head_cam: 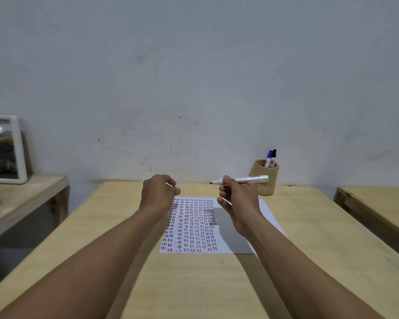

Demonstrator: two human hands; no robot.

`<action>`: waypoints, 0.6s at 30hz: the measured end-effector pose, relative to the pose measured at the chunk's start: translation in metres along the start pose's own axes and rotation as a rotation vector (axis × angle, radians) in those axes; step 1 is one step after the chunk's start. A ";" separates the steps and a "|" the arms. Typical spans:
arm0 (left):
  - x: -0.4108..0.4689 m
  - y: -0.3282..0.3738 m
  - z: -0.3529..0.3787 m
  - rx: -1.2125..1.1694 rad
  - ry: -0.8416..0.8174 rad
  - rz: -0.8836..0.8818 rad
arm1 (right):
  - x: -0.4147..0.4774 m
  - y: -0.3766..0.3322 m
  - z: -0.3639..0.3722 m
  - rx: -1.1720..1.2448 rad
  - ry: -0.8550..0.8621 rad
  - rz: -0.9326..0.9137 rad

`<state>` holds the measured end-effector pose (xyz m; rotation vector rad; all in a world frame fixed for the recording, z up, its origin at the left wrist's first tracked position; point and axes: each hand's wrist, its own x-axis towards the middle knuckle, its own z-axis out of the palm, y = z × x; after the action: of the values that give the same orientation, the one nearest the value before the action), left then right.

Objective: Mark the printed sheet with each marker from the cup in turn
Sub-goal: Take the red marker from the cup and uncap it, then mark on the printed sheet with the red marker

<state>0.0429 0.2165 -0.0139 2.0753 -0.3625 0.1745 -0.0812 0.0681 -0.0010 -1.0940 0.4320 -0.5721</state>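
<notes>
- right hand (236, 199) clamped on red marker (242, 180) — uncapped, long axis near level, tip pointing left, held above printed sheet (240, 236)
- sheet lies just below and toward the person from tip
- left hand (158, 192) fingers curled shut, contents can't tell — maybe cap
- cup (266, 178) behind right hand, blue and black markers (270, 157) inside; nothing blocks the way down

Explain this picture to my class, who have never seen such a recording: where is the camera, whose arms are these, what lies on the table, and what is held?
There is no machine here. One camera sits on a person's head, looking forward and down, so both bare arms reach into view. On the wooden table lies a printed sheet covered in short marks. Behind it stands a wooden cup holding two capped markers. The right hand holds an uncapped red marker above the sheet. The left hand is closed; it may hold the cap, but that is hidden.
</notes>
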 end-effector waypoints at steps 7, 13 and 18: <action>0.017 -0.043 0.009 0.206 0.000 -0.058 | 0.011 0.015 -0.001 -0.205 -0.041 -0.028; 0.012 -0.049 0.010 0.266 -0.005 -0.022 | 0.015 0.018 -0.013 -0.443 0.000 -0.124; -0.007 -0.060 -0.002 0.334 -0.062 -0.005 | 0.015 0.024 -0.034 -0.521 -0.040 -0.154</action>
<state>0.0556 0.2477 -0.0642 2.4153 -0.3865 0.1780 -0.0844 0.0428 -0.0372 -1.6457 0.4781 -0.5862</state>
